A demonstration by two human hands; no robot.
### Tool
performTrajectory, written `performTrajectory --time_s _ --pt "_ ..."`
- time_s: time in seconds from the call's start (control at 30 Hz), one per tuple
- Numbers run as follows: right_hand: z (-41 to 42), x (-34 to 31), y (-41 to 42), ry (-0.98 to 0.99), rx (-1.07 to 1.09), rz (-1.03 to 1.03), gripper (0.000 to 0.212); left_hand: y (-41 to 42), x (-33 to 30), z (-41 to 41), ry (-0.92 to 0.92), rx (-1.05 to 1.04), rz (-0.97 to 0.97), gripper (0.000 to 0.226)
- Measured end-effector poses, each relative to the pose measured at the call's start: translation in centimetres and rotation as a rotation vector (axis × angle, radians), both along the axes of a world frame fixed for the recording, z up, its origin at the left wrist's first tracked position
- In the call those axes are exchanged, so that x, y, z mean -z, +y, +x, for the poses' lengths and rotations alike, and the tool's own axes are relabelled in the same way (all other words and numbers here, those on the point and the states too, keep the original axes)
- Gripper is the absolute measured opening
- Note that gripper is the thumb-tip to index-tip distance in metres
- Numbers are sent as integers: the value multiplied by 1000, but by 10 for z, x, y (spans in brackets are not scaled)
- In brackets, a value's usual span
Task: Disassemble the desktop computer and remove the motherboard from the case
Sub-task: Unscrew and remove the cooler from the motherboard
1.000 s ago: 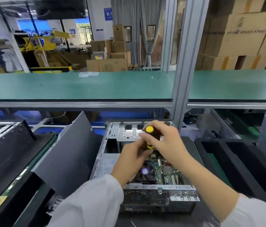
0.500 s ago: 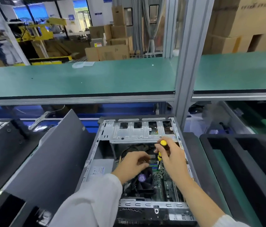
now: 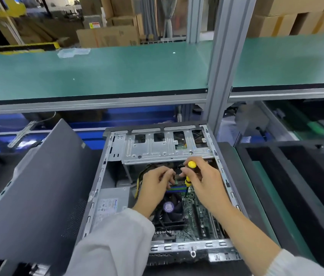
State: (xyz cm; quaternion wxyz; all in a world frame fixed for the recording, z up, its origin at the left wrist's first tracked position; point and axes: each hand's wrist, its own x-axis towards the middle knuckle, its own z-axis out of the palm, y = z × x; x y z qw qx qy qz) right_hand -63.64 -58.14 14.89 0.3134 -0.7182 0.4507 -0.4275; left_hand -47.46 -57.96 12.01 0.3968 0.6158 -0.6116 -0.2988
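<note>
An open desktop case (image 3: 101, 176) lies on its side in front of me. Inside it is the green motherboard (image 3: 199, 214) with a black CPU fan (image 3: 169, 208). My right hand (image 3: 207, 184) grips a yellow-and-black screwdriver (image 3: 192, 164) upright, its tip down on the board beside the memory slots. My left hand (image 3: 153, 186) hovers just left of the screwdriver. Its fingers are bent, their tips at the memory slots, and I see nothing held in them.
A metal drive cage (image 3: 165, 150) spans the far end of the case and a grey power supply (image 3: 111, 204) sits at its left. The removed side panel (image 3: 43, 186) leans to the left. Black foam trays (image 3: 296, 186) stand right. A green shelf (image 3: 97, 72) and post (image 3: 221, 76) rise behind.
Both hands have dropped from above the case down to the board, carrying the screwdriver. My left hand has come off the screwdriver and now sits just beside it.
</note>
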Motion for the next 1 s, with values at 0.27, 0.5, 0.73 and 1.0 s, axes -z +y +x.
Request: performTrajectory --time_s 0.27,0.5,0.73,1.0 --pt "2 2 1 30 -66 23 4 2 -1 0 -31 9 46 20" --pt "1 -1 2 -14 -58 -15 6 4 -1 -2 -109 68 51 15" --pt "2 2 0 20 -74 -26 7 3 2 -3 -97 88 46 26" --pt "2 3 -1 16 -47 -41 4 4 0 -4 -83 126 51 23"
